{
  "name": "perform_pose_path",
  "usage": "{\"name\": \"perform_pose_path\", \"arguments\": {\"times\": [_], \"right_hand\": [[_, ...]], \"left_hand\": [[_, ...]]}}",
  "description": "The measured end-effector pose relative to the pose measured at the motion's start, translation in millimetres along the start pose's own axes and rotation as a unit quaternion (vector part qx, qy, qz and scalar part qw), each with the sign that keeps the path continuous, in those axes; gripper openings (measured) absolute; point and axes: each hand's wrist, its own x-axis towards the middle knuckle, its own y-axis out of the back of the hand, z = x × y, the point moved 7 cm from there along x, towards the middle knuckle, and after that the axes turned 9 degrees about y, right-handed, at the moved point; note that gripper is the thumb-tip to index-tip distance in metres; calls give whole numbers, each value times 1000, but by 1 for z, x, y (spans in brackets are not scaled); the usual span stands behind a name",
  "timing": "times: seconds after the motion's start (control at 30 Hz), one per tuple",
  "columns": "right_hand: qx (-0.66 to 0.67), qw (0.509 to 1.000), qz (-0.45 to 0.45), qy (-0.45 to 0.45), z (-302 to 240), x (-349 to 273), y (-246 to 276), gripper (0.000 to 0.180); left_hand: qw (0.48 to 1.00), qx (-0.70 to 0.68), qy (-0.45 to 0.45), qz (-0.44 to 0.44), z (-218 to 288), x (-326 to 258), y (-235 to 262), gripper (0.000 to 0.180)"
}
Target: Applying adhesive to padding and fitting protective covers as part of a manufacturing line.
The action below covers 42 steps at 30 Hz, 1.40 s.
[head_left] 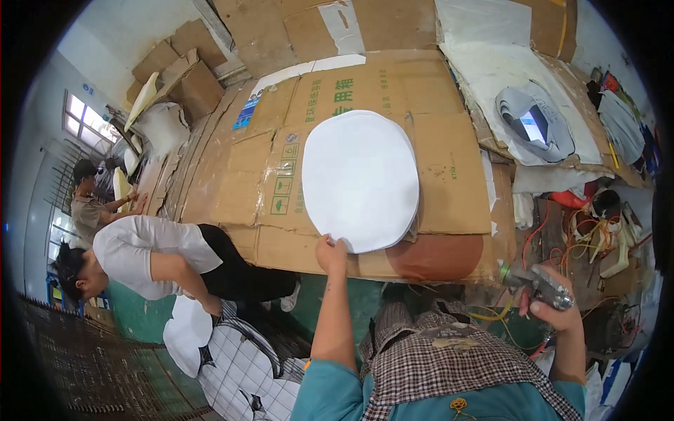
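Observation:
A white, rounded seat-shaped panel (pixel 360 179) lies on the cardboard-covered table (pixel 239 189) in front of me. My left hand (pixel 332 255) pinches its near left edge, thumb on top and the other fingers partly hidden. Off the table's near right corner, my right hand (pixel 558 312) is wrapped around a grey metal gun-shaped tool (pixel 542 286). The tool is held apart from the panel, and its exact kind is hard to make out.
A grey cloth bundle with a lit phone (pixel 533 125) rests on the right-hand surface. Orange and yellow hoses (pixel 576 242) tangle below it. At left, a person in a white shirt (pixel 154 245) bends over white quilted pieces (pixel 242 358); another person (pixel 91 203) works farther back.

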Motion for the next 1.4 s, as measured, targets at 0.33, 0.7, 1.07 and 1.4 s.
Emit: {"name": "perform_pose_path", "arguments": {"times": [0.33,0.7,1.07,1.4], "right_hand": [[-35,999,5,-18,-3,6,13,62],[-32,989,141,4,3,26,26,60],[-58,998,-13,-10,-9,17,29,63],[-20,990,139,18,9,24,43,62]], "left_hand": [[990,137,28,-38,13,-7,-10,22],[991,130,-2,42,27,-15,4,21],[987,127,-34,87,27,-14,9,17],[987,156,9,-30,46,-13,-3,13]]}}
